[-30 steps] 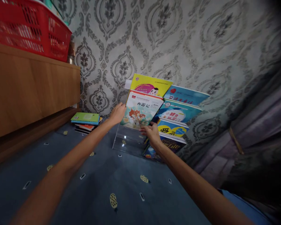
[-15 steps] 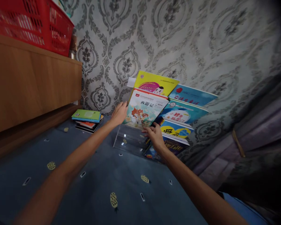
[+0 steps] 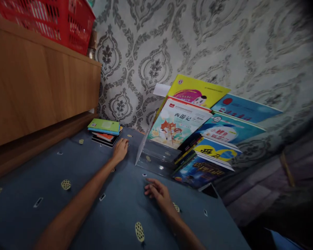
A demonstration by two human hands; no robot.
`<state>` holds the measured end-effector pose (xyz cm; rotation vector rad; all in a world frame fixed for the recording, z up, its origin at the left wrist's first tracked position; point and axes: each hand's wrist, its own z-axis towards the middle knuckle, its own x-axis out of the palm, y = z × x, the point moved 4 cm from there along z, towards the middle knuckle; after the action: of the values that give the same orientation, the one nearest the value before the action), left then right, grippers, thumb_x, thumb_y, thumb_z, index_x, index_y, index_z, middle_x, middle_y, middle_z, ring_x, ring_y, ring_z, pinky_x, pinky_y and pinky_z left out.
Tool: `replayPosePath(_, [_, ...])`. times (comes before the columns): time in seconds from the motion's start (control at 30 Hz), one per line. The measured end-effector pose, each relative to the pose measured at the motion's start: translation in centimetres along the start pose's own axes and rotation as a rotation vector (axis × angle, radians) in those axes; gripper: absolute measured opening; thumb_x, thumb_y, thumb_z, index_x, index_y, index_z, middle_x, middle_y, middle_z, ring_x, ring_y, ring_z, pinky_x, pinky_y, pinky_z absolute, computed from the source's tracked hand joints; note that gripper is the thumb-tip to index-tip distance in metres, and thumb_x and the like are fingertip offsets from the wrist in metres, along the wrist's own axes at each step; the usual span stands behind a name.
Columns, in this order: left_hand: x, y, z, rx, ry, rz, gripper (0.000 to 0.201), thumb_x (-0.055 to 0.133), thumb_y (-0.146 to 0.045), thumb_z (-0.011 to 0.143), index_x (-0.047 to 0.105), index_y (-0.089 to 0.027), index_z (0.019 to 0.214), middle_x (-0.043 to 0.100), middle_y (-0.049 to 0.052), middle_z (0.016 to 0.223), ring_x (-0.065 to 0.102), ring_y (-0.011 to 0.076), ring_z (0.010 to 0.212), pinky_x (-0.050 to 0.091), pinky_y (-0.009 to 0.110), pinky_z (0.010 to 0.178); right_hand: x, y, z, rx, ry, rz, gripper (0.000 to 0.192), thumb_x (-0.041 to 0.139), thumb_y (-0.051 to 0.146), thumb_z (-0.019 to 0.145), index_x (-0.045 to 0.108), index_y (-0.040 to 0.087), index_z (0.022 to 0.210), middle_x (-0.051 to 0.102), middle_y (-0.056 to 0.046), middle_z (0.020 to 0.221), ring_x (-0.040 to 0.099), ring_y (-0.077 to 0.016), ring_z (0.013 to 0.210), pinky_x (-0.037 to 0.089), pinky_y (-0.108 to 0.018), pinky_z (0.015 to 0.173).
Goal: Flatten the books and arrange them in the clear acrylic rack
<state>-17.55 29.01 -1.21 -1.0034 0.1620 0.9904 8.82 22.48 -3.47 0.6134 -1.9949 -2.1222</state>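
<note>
My left hand [image 3: 120, 149] is at the right edge of a small stack of books [image 3: 104, 126], green and blue on top with orange and black below. Its fingers are loosely bent with nothing in them; I cannot tell whether they touch the stack. My right hand [image 3: 159, 195] hovers over the cloth in front of a clear tiered book stand [image 3: 156, 158], fingers apart and holding nothing. In the stand's left column a white picture book [image 3: 178, 125] leans before a yellow book [image 3: 198, 86]. Blue, teal, yellow and dark blue books [image 3: 202, 170] fill the right column.
A blue pineapple-print cloth [image 3: 94, 215] covers the surface under the books. A wooden cabinet [image 3: 44, 80] rises on the left, bearing a red plastic basket [image 3: 78, 27]. Patterned wallpaper [image 3: 153, 66] stands behind, and a curtain [image 3: 266, 194] hangs at the right.
Both hands have left the white picture book, which stays in the stand. My left hand has moved left and down to the stack; my right hand has dropped toward me. The view has shifted.
</note>
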Motion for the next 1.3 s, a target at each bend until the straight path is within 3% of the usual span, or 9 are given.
replayPosePath(0.17, [0.9, 2.6, -0.9, -0.074, 0.057, 0.094, 0.022, 0.043, -0.011, 0.093, 0.064, -0.018, 0.098, 0.065, 0.01, 0.099, 0.063, 0.0235, 0.102, 0.048, 0.038, 0.094, 0.7, -1.4, -1.0, -0.058, -0.149, -0.037, 0.055, 0.07, 0.065, 0.072, 0.074, 0.016, 0.095, 0.072, -0.009, 0.076, 0.067, -0.0195, 0.061, 0.051, -0.029, 0.055])
replayPosePath(0.3, [1.4, 2.6, -1.1, -0.069, 0.106, 0.143, 0.021, 0.044, -0.012, 0.094, 0.064, -0.019, 0.098, 0.065, 0.009, 0.101, 0.062, 0.0225, 0.101, 0.047, 0.036, 0.094, 0.0, 0.6, -0.4, -0.077, -0.078, -0.164, 0.055, 0.066, 0.069, 0.074, 0.073, 0.017, 0.09, 0.071, -0.009, 0.073, 0.066, -0.0219, 0.061, 0.052, -0.032, 0.054])
replayPosePath(0.5, [1.5, 2.0, -1.3, -0.045, 0.157, 0.16, 0.022, 0.042, -0.014, 0.096, 0.063, -0.019, 0.1, 0.065, 0.01, 0.105, 0.061, 0.0235, 0.102, 0.046, 0.036, 0.093, -4.7, 16.4, 3.6, -0.61, -0.27, -0.759, 0.028, 0.05, 0.041, 0.093, 0.07, 0.026, 0.106, 0.073, -0.01, 0.101, 0.067, -0.0297, 0.096, 0.054, -0.047, 0.086])
replayPosePath(0.6, [1.5, 1.9, -1.2, -0.042, 0.173, 0.154, 0.023, 0.042, -0.013, 0.096, 0.063, -0.019, 0.099, 0.065, 0.01, 0.104, 0.061, 0.0238, 0.102, 0.046, 0.036, 0.093, -3.8, 23.6, 5.7, -0.913, -0.302, -1.141, 0.031, 0.045, 0.03, 0.095, 0.067, 0.025, 0.117, 0.068, -0.013, 0.122, 0.06, -0.0326, 0.116, 0.045, -0.054, 0.1])
replayPosePath(0.7, [1.4, 1.8, -1.3, -0.046, 0.177, 0.142, 0.021, 0.044, -0.012, 0.095, 0.064, -0.019, 0.099, 0.065, 0.01, 0.104, 0.062, 0.0232, 0.103, 0.046, 0.034, 0.093, -1.5, 26.6, 7.8, -1.037, -0.214, -1.483, 0.034, 0.047, 0.024, 0.094, 0.063, 0.022, 0.124, 0.056, -0.014, 0.142, 0.046, -0.0348, 0.134, 0.035, -0.057, 0.108])
replayPosePath(0.8, [0.9, 1.5, -1.2, -0.049, 0.162, 0.12, 0.021, 0.044, -0.012, 0.095, 0.063, -0.019, 0.1, 0.066, 0.01, 0.105, 0.063, 0.0231, 0.103, 0.047, 0.034, 0.093, -1.0, 28.0, 9.3, -1.027, -0.242, -1.652, 0.042, 0.047, 0.022, 0.093, 0.056, 0.019, 0.134, 0.048, -0.016, 0.15, 0.039, -0.0353, 0.139, 0.03, -0.056, 0.111])
replayPosePath(0.93, [-0.2, -0.4, -0.2, -0.029, 0.116, 0.07, 0.024, 0.04, -0.015, 0.098, 0.061, -0.019, 0.108, 0.065, 0.011, 0.111, 0.061, 0.0227, 0.109, 0.046, 0.034, 0.096, -4.0, 30.4, 9.9, -0.901, -0.448, -1.664, 0.041, 0.043, 0.028, 0.096, 0.056, 0.013, 0.132, 0.057, -0.021, 0.139, 0.051, -0.0364, 0.125, 0.037, -0.05, 0.102])
replayPosePath(1.1, [-2.7, -6.2, 3.0, 0.151, -0.058, -0.188, 0.023, 0.042, -0.024, 0.1, 0.059, -0.02, 0.114, 0.066, 0.009, 0.11, 0.061, 0.0221, 0.108, 0.047, 0.035, 0.097, -8.0, 32.2, 10.1, -0.671, -0.532, -1.726, 0.038, 0.039, 0.032, 0.097, 0.067, 0.011, 0.11, 0.07, -0.021, 0.106, 0.063, -0.0346, 0.099, 0.044, -0.043, 0.082])
replayPosePath(1.3, [-4.8, -12.9, 9.2, 0.308, -0.1, -0.255, 0.026, 0.052, -0.032, 0.096, 0.059, -0.019, 0.117, 0.065, 0.011, 0.117, 0.058, 0.0252, 0.115, 0.045, 0.038, 0.101, -9.7, 32.5, 10.8, -0.599, -0.464, -1.764, 0.042, 0.038, 0.043, 0.098, 0.071, 0.017, 0.104, 0.072, -0.015, 0.101, 0.066, -0.0294, 0.088, 0.043, -0.035, 0.067])
